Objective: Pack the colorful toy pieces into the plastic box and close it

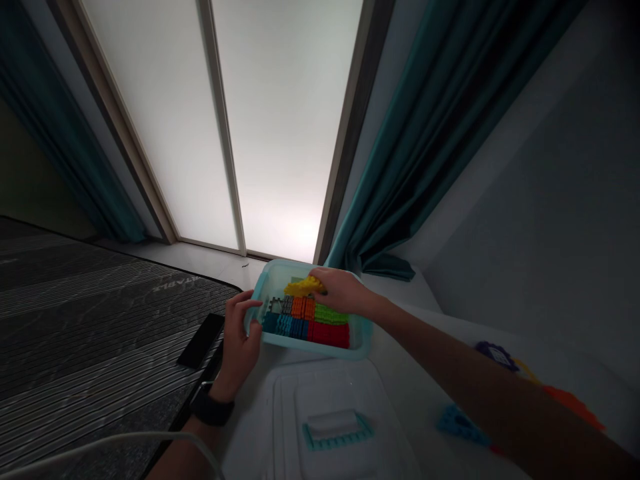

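Observation:
A light teal plastic box (pixel 361 341) sits on the white surface, holding rows of toothed interlocking tiles: blue, red, orange, green and grey. My left hand (pixel 239 337) grips the box's left wall, thumb over the rim, a dark watch on the wrist. My right hand (pixel 339 291) reaches in from the right and pinches a stack of yellow tiles (pixel 301 287) above the box's far side.
The box's clear lid (pixel 334 420) with a teal handle lies in front. Loose tiles lie at the right: blue (pixel 459 425), orange (pixel 575 405), purple (pixel 495 352). A dark phone (pixel 202 340) lies on the striped mattress (pixel 95 333) at left. Window and teal curtains stand behind.

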